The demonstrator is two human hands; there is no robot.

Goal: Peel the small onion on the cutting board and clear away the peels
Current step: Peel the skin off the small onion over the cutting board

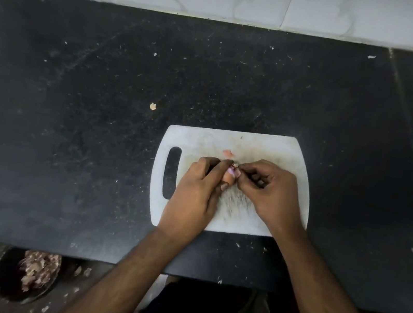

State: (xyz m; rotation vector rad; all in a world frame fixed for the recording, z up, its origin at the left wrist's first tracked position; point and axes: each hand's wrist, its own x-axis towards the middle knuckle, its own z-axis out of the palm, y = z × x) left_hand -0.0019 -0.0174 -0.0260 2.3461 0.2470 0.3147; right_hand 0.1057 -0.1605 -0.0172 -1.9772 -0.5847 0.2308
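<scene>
A small pinkish onion (230, 174) is held just above the white cutting board (261, 146), between the fingertips of both hands. My left hand (195, 192) grips it from the left, with a strip of orange-brown peel hanging under the fingers. My right hand (270, 191) pinches the onion's top end from the right. Most of the onion is hidden by the fingers. One loose pink peel (227, 152) lies on the board just behind the hands.
The board lies on a black stone counter (80, 135) backed by a white tiled wall. A peel scrap (153, 106) lies on the counter left of the board. On the floor at lower left stands a dark bin (24, 276) with peels in it.
</scene>
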